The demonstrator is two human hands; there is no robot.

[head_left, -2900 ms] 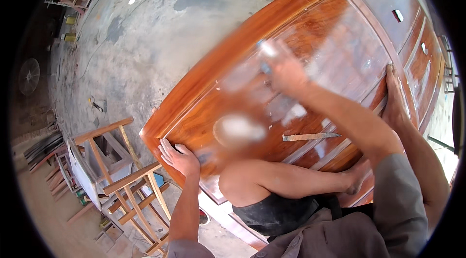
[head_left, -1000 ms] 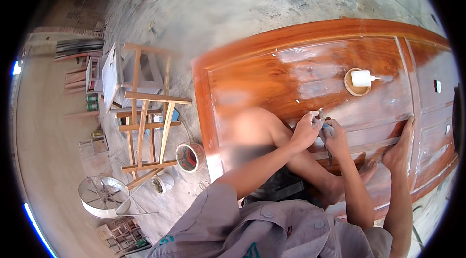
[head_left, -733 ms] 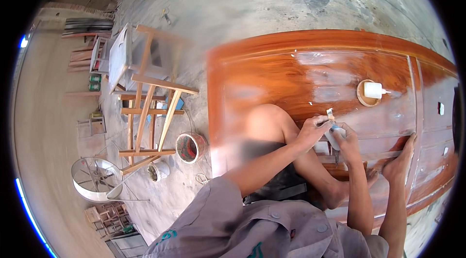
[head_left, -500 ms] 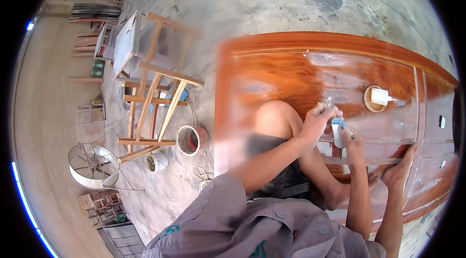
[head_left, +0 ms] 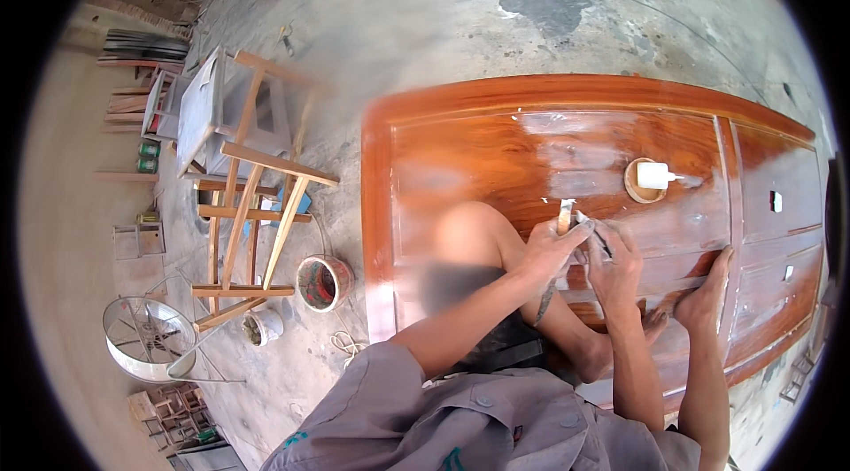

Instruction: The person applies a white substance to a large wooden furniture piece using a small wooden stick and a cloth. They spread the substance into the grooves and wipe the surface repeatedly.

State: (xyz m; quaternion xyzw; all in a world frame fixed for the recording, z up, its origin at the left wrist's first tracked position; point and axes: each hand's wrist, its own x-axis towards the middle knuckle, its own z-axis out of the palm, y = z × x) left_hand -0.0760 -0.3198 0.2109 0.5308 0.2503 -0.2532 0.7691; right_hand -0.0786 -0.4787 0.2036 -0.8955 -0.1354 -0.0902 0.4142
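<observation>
Both hands meet over a varnished reddish-brown framed wooden panel, which looks like a door lying flat. My left hand is closed round a narrow flat scraper with a whitish tip. A dark tapered piece sticks out below that hand; I cannot tell if it belongs to the scraper. Close against its fingertips, my right hand pinches a slim dark thing whose kind is unclear. Something small and white shows between the fingertips. Whitish smears mark the panel beyond the hands.
A white nozzle bottle lies on a round tan dish upon the panel. My bare foot rests at right. On the concrete floor at left stand wooden frames, a paint-stained bucket, a smaller pail and a fan.
My hands have come together, fingertips touching. The white-and-blue thing in my right hand no longer shows. The scraper in my left hand now shows more plainly. The whole view has shifted slightly.
</observation>
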